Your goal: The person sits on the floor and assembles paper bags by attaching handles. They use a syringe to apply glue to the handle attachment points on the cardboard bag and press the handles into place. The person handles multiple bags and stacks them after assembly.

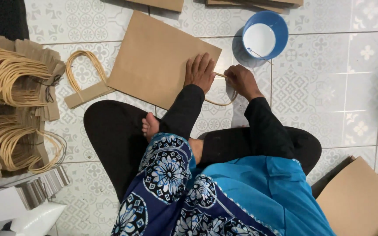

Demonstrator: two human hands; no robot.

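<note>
Paper bag (158, 61) flat on tiled floor (329, 96), long axis slanting away-left; left hand (200, 71) spread flat, pinning its near edge; right hand (240, 80) alongside, pinching a rope handle (220, 103).

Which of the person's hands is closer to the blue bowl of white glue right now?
The right hand. It sits just below the blue bowl, gripping a handle strip. The left hand lies flat on the brown paper bag, farther from the bowl.

A blue bowl (265, 35) of white paste sits above, stacked handle strips (14, 74) lie far left.
</note>
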